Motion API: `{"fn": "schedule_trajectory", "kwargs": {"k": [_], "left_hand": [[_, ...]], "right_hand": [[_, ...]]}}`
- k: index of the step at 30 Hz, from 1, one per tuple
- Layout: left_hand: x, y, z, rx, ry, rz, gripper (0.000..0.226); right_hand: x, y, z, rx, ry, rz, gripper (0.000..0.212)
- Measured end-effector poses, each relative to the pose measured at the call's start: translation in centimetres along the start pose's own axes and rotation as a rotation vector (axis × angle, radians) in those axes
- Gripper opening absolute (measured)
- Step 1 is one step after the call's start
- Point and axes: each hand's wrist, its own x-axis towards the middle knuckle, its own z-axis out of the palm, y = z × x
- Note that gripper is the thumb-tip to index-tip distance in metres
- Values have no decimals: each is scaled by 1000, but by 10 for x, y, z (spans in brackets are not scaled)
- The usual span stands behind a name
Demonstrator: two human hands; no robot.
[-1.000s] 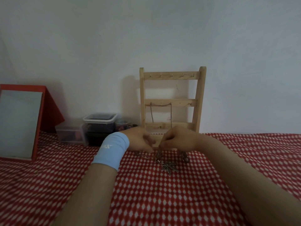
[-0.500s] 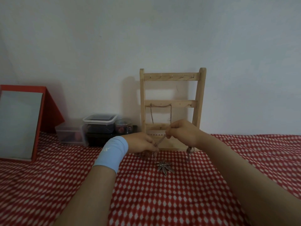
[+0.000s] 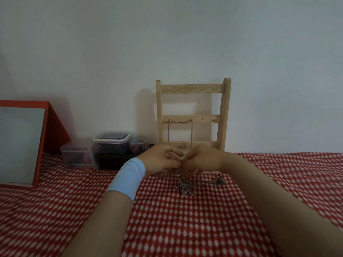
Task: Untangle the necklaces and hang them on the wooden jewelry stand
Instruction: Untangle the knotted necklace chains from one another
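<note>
A wooden jewelry stand (image 3: 193, 115) leans against the wall with three rails of small hooks. One chain necklace (image 3: 180, 127) hangs from its middle rail. In front of the stand my left hand (image 3: 159, 160), with a light blue wristband, and my right hand (image 3: 202, 159) meet and pinch a tangled chain between their fingertips. Below them a silver leaf pendant (image 3: 185, 188) lies on the red and white cloth (image 3: 167, 219). A second small pendant cluster (image 3: 219, 180) rests to its right, joined by chain.
A red-framed mirror (image 3: 20, 145) stands at the left. Clear plastic boxes (image 3: 109, 147) and a small round jar (image 3: 138, 144) sit beside the stand against the white wall.
My right hand has come down from in front of the stand's lower rail and closed in on my left hand. The pendant cluster now lies on the cloth to the right.
</note>
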Motion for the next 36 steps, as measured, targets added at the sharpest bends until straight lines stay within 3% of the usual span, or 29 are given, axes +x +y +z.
{"fn": "schedule_trajectory", "kwargs": {"k": [2, 6, 15, 22, 27, 36], "left_hand": [[0, 2, -1, -78, 71, 6, 16], [2, -1, -5, -94, 174, 6, 10], [0, 5, -11, 48, 139, 47, 37], [5, 3, -13, 37, 232, 2, 24], [4, 3, -16, 39, 249, -2, 11], [6, -4, -6, -313, 143, -5, 10]], "right_hand": [[0, 0, 3, 231, 10, 17, 16], [3, 5, 12, 343, 68, 16, 19], [1, 0, 23, 438, 212, 24, 8], [5, -6, 28, 408, 400, -34, 4], [4, -8, 28, 461, 339, 1, 3], [-3, -5, 11, 451, 146, 18, 12]]}}
